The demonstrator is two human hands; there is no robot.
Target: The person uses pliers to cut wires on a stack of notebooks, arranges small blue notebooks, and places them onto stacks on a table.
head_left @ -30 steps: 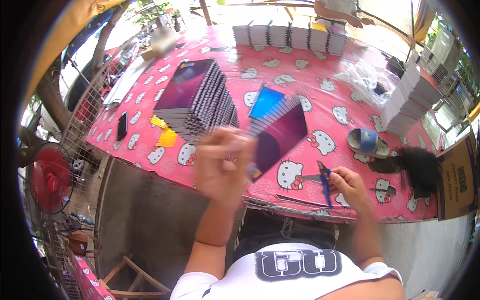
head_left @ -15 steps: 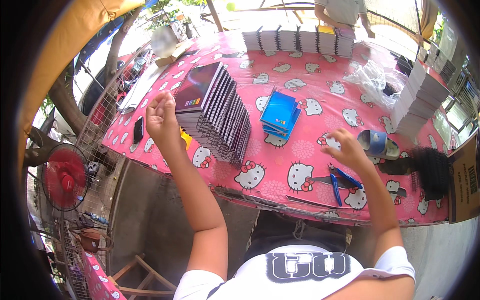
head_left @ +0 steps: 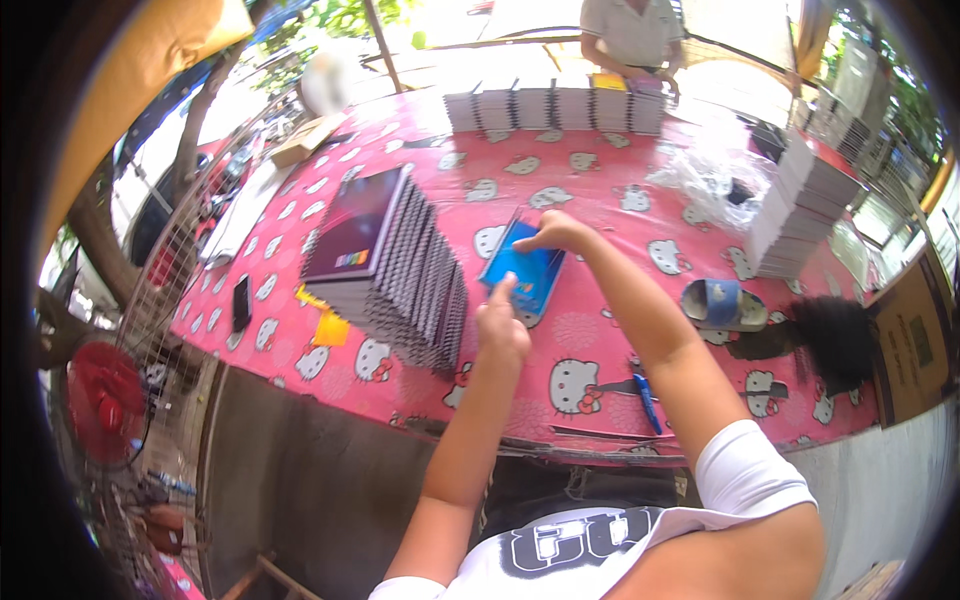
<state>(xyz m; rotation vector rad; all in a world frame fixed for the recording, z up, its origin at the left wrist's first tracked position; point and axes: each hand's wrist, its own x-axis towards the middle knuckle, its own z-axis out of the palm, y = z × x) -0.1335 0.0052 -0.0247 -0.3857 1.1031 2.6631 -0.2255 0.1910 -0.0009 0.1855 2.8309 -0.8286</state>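
Note:
A small stack of blue spiral notebooks lies at the middle of the pink patterned tablecloth, between my two hands. My right hand grips its far right edge, thumb laid across the top cover and the other fingers partly hidden. At the near left corner, my left hand is closed on the stack with one digit stretched onto the cover. Just left of my hands stands a tall stack of dark purple spiral notebooks, coils facing right. A blue pen lies beneath my right forearm.
Several notebook stacks line the far edge, near another person. At the right are a tall notebook pile, clear plastic, a blue slipper and a cardboard box. A phone lies at the left.
Both hands have come inward onto the blue notebooks: my left from beside the purple stack, my right from near the slipper. The view has shifted slightly.

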